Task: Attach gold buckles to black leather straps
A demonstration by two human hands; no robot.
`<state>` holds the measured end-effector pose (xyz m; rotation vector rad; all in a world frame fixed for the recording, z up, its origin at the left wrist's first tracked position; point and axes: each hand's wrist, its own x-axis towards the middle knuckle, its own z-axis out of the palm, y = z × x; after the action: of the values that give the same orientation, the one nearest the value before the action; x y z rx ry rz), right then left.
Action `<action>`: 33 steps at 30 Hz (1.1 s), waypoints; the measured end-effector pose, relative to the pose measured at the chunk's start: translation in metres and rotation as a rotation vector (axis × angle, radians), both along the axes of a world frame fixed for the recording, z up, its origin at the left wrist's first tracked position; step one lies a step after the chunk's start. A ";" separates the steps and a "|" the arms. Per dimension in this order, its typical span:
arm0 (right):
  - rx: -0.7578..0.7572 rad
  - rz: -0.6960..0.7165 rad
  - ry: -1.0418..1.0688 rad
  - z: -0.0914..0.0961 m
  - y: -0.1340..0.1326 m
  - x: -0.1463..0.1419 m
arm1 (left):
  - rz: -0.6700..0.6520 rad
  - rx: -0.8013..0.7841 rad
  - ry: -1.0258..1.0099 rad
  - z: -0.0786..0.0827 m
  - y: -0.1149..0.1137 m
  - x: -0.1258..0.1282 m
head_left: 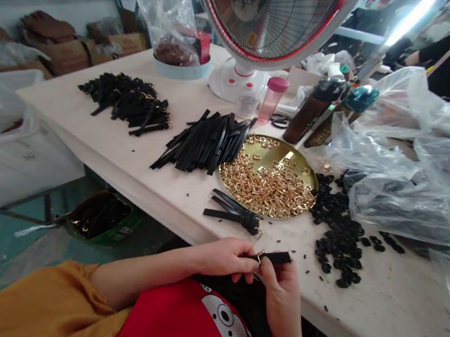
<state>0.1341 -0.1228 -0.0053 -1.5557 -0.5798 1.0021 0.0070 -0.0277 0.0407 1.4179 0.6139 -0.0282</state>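
Passable over worktop (pixel 179 186) front-left of gold tray (pixel 272 158); blocked left of it by black strips (pixel 203 145), behind by bottles (pixel 309 112) and fan (pixel 273 10), right by black discs (pixel 340 239), plastic bags (pixel 414 197).

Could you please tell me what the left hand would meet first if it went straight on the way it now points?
The left hand would probably meet the bare right hand, which faces it at the flat black strap and gold metal buckle; exact depth is unclear.
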 end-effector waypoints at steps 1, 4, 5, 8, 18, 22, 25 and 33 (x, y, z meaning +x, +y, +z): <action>0.005 -0.003 -0.039 0.000 0.000 -0.001 | 0.009 0.009 0.001 -0.002 0.000 0.000; 0.053 -0.004 -0.082 0.002 0.000 -0.004 | 0.029 0.040 0.007 -0.007 -0.001 0.000; 0.073 0.003 -0.095 0.003 -0.001 -0.004 | 0.037 0.045 0.004 -0.009 -0.001 0.000; 0.093 0.047 -0.165 0.005 -0.001 -0.005 | 0.061 0.050 -0.021 -0.014 0.000 0.001; 0.006 0.085 0.352 -0.004 0.000 0.001 | 0.035 0.141 -0.043 -0.018 0.002 0.004; 0.005 0.064 0.327 -0.009 0.000 0.001 | 0.045 0.170 -0.022 -0.017 0.001 0.004; -0.012 0.038 0.217 -0.010 -0.001 0.002 | 0.060 0.185 -0.017 -0.016 0.000 0.004; -0.063 0.037 -0.038 0.005 -0.001 0.003 | 0.060 0.236 0.019 -0.011 0.000 0.007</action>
<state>0.1376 -0.1233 -0.0008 -1.6277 -0.6106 1.0287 0.0141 -0.0276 0.0293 1.6278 0.6920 0.0807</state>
